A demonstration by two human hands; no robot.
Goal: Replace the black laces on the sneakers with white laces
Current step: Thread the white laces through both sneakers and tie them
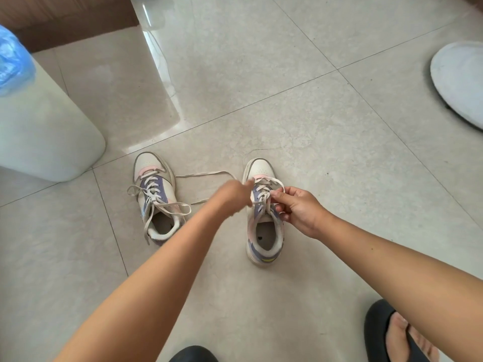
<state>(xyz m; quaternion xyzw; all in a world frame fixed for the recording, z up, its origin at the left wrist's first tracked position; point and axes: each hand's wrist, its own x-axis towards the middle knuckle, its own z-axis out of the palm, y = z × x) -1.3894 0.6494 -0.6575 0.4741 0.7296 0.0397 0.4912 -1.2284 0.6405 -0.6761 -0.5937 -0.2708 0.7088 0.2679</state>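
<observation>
Two white, purple and pink sneakers stand on the tiled floor, toes pointing away from me. The left sneaker [156, 194] is laced with a white lace whose loose ends hang over its sides. The right sneaker [264, 231] carries a white lace [262, 190] through its upper eyelets. A long free end of that lace [209, 175] trails across the floor between the shoes. My right hand [298, 210] pinches the lace at the sneaker's right eyelets. My left hand [232, 195], blurred, is curled on the lace at the left side of the same sneaker. No black lace is in view.
A white bin [44, 126] with a blue bag stands at the left. A white slipper [460, 79] lies at the far right. My feet in black sandals [386, 333] are at the bottom edge. A wooden cabinet base [65, 19] runs along the top left.
</observation>
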